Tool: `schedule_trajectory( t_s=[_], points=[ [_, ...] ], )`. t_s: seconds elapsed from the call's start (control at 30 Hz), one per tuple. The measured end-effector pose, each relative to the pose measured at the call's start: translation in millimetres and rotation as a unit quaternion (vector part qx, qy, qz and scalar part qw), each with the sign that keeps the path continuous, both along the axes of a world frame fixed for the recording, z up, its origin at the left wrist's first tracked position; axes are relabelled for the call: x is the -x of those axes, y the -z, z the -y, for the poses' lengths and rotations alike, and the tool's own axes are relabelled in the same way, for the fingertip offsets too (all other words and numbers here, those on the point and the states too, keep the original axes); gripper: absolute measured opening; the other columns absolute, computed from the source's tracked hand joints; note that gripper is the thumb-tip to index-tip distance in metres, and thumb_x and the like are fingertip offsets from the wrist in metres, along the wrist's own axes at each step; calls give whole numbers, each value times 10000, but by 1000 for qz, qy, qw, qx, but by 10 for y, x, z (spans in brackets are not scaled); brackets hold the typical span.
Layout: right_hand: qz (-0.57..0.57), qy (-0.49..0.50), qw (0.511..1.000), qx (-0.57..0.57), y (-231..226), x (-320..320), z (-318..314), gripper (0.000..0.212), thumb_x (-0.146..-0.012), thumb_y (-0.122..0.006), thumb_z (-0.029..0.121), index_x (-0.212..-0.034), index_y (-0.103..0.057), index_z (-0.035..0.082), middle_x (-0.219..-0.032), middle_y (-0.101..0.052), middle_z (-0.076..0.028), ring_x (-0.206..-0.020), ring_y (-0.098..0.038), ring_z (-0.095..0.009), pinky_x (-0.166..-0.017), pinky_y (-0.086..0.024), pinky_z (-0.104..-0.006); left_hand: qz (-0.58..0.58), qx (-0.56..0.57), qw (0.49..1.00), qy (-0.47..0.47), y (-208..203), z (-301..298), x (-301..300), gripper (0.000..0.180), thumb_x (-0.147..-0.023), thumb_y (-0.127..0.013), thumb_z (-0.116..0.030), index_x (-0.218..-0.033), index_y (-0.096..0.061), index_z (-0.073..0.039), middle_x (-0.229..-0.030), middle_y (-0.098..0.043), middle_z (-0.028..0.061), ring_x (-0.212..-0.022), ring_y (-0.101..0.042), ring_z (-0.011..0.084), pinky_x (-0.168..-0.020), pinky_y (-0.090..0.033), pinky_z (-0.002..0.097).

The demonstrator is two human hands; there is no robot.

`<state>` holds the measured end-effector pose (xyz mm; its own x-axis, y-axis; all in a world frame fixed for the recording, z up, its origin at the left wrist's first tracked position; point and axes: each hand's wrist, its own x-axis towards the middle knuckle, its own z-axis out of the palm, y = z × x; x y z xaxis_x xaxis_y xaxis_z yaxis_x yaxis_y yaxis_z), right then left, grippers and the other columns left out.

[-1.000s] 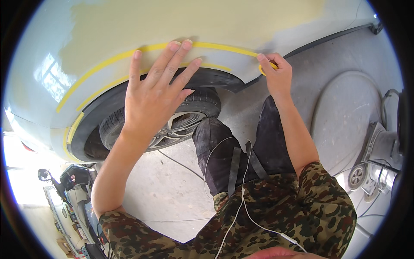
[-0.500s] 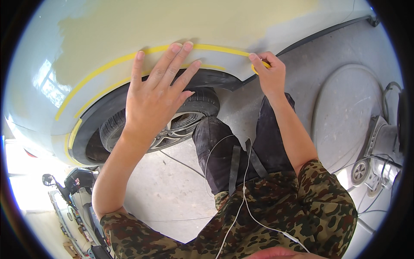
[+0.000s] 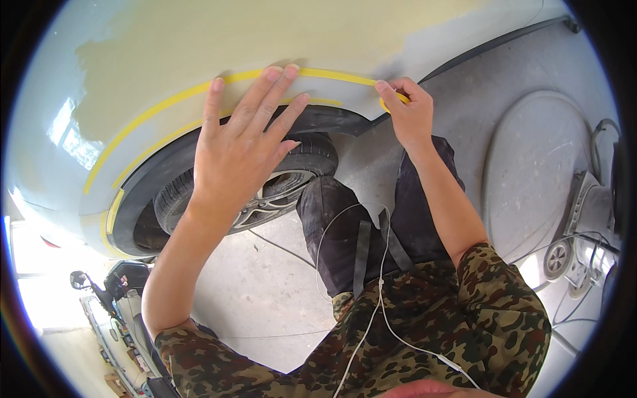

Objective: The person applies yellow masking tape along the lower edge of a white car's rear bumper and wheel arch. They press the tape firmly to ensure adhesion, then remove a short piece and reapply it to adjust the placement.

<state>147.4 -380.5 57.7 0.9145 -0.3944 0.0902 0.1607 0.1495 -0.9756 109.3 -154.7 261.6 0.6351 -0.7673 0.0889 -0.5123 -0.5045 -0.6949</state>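
A strip of yellow masking tape [image 3: 156, 107] arcs along the car body panel [image 3: 199, 40] above the wheel arch. My left hand [image 3: 242, 132] lies spread over the panel, its fingertips along this strip. At the strip's right end, my right hand [image 3: 410, 109] pinches the roll of yellow tape [image 3: 385, 104], thumb against the panel near its lower edge. The stretch of tape between my hands lies along the panel. A second, lower line of yellow tape follows the dark wheel arch trim [image 3: 318, 121], partly hidden behind my left hand.
Below the arch is the car wheel [image 3: 312, 156], close to my knees. A large round grey disc shape [image 3: 534, 159] and a wheeled machine with cables [image 3: 570, 245] are on the right. A scooter [image 3: 126, 292] stands at the lower left. A thin white cable hangs across my lap.
My right hand has shifted slightly left with the tape roll. The left hand stays in nearly the same place on the panel. The view has turned slightly.
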Motion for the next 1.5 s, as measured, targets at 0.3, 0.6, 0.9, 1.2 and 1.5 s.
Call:
schedule_trajectory(
  t_s=[0.3, 0.6, 0.9, 1.2, 1.5],
  points=[
    [-4, 6, 1000, -7, 23, -3, -45, 307, -935, -809, 281, -871, -711, -2, -691, -531, 47, -652, -428, -49, -574, -341, -254, -8, -8, 1000, 9, 51, 61, -24, 733, -751, -811, -518, -1438, -616, -352, -1658, -421, -51, -1534, -371, 154, -1252, -216, 637],
    [-1, 5, 1000, -25, 49, -18, -94, 290, -934, -812, 263, -872, -712, -2, -689, -542, 48, -647, -435, -46, -566, -344, -253, -26, -24, 999, 17, 113, 146, -61, 721, -766, -808, -511, -1435, -620, -319, -1661, -418, -48, -1528, -379, 149, -1239, -239, 638],
    [2, 3, 1000, -29, 22, -23, -88, 292, -930, -806, 264, -856, -709, -1, -669, -551, 39, -633, -446, -49, -565, -358, -257, -54, -64, 996, 37, 278, 302, -117, 654, -817, -785, -501, -1415, -640, -280, -1666, -407, -27, -1534, -360, 155, -1227, -266, 623],
    [-11, -11, 1000, -4, -31, -5, -53, 305, -933, -795, 289, -858, -699, 10, -735, -612, 31, -689, -512, -54, -630, -411, -237, -228, -20, 972, 53, 626, 302, 190, 720, -774, -833, -420, -1433, -608, -237, -1640, -444, 83, -1509, -414, 251, -1182, -332, 627],
    [2, -14, 999, -34, 19, -35, -55, 342, -908, -807, 350, -863, -741, 17, -687, -634, 11, -624, -495, -71, -579, -396, -271, -50, 1, 997, -56, 198, 207, 269, 743, -811, -819, -393, -1510, -571, -350, -1689, -380, 84, -1567, -333, 290, -1219, -179, 695]
  ],
)
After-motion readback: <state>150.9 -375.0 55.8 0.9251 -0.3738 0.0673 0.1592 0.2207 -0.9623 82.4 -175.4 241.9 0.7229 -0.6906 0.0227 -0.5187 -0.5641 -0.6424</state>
